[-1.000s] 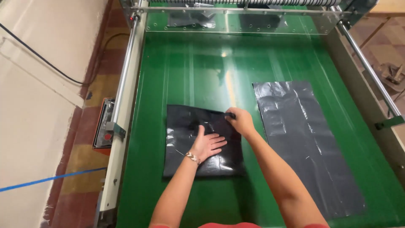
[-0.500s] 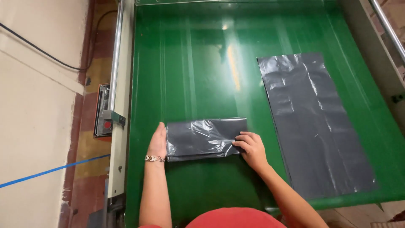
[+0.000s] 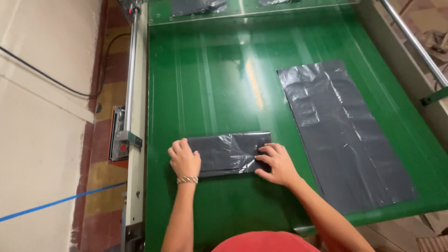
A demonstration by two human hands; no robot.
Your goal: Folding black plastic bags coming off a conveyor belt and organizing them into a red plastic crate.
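1. Step in hand, as judged: folding a dark grey plastic bag [image 3: 228, 151] down into a compact strip on the green conveyor belt [image 3: 210, 84]. The bag lay crosswise near the belt's near end, already a narrow rectangle several layers thick.
2. Left hand [image 3: 185, 159] was curled loosely against the strip's left end, fingers bent, pressing rather than pinching. It clamped nothing.
3. Right hand [image 3: 278, 163] lay flat on the right end, fingers spread and pinning the film; nothing gripped.
4. Next move would likely call for keeping the layers pinned so the slippery film did not spring open, with edges kept square.
5. Material: thin, glossy film, creased and wrinkled, catching light in streaks.
6. An unfolded bag [image 3: 343, 135] of the same grey film lay flat, long and rectangular, to the right, well apart from the strip.
7. Belt surface smooth, shiny, with faint lengthwise ridges; a metal side rail [image 3: 130, 79] ran along its left.
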